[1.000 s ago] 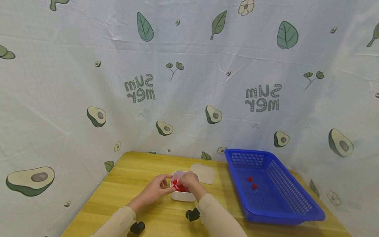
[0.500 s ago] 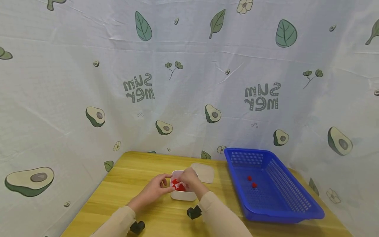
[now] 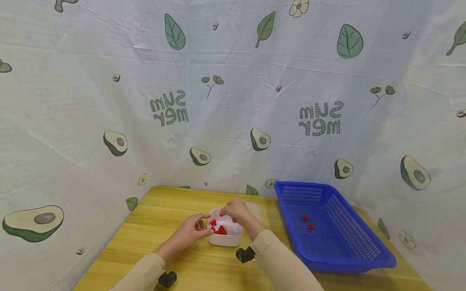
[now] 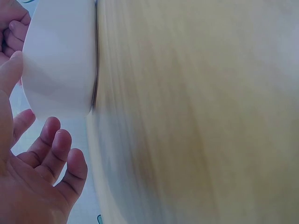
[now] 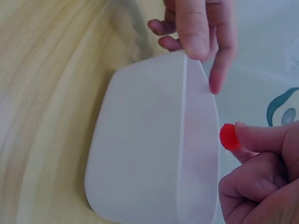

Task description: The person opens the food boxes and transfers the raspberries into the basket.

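A white plastic box (image 3: 225, 241) stands on the table with several red pom-poms (image 3: 220, 230) at its left end. My left hand (image 3: 189, 229) holds the box by its left end, thumb at the near corner of the rim and index finger at the far one; its other fingers hang loosely curled below. Above the rim, my right hand (image 3: 237, 211) pinches one small fuzzy red pom-pom (image 5: 229, 136) between thumb and index finger. In the left wrist view the box wall (image 4: 60, 60) hides what lies inside.
To the right sits a blue perforated basket (image 3: 302, 252) with two red pom-poms (image 3: 308, 222) on its floor. A translucent lid (image 3: 255, 208) lies behind the box, partly covered by my right hand. A printed cloth (image 3: 233, 121) hangs behind the wooden table (image 3: 174, 202).
My right hand has risen from inside the box to above its rim, now with a red pom-pom in its fingertips. The left hand stays at the box's left end.
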Demonstrator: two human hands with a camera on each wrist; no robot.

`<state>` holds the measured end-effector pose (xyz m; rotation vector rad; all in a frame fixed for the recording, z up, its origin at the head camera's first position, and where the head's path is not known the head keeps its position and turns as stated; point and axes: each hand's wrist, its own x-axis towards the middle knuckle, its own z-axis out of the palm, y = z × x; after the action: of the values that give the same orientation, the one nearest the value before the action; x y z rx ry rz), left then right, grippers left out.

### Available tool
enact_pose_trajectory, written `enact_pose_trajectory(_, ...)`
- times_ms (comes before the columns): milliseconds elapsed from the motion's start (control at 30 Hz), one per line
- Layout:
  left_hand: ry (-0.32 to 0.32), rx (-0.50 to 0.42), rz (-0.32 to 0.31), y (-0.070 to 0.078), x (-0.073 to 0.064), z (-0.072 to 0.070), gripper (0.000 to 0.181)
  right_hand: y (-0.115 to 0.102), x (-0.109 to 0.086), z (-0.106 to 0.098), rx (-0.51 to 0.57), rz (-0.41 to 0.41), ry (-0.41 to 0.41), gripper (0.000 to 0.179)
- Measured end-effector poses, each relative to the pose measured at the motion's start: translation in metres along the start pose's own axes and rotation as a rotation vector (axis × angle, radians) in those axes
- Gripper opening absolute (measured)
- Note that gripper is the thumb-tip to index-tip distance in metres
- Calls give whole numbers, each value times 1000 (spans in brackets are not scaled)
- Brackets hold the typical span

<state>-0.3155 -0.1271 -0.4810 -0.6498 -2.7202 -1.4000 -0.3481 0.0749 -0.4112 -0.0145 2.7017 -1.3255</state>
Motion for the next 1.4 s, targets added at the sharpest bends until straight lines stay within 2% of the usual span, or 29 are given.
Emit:
enact_pose_trajectory(200, 0, -4, -18, 0, 0, 0, 57, -6, -4, -18, 39, 3, -22, 9)
enact_pose_trajectory(433, 5, 6, -22, 1, 1, -2, 55, -9, -7, -43, 88, -25, 5, 6)
enact_pose_trajectory(700, 11, 3, -18, -1, 0, -2, 54, -4, -8, -73, 82, -35, -27, 15)
enact_pose_trajectory(833, 11, 0, -18, -2, 1, -2, 55, 0, -7, -89, 100, -36, -31, 17)
enact_pose_trajectory(1133, 19, 13, -10, -2, 1, -2, 56, 17, -7, -128, 137, -50, 25, 21)
enact_pose_trajectory(1400, 34, 60, -8, 3, 0, -1, 57, 39, -8, -157, 161, -14, 69, 26)
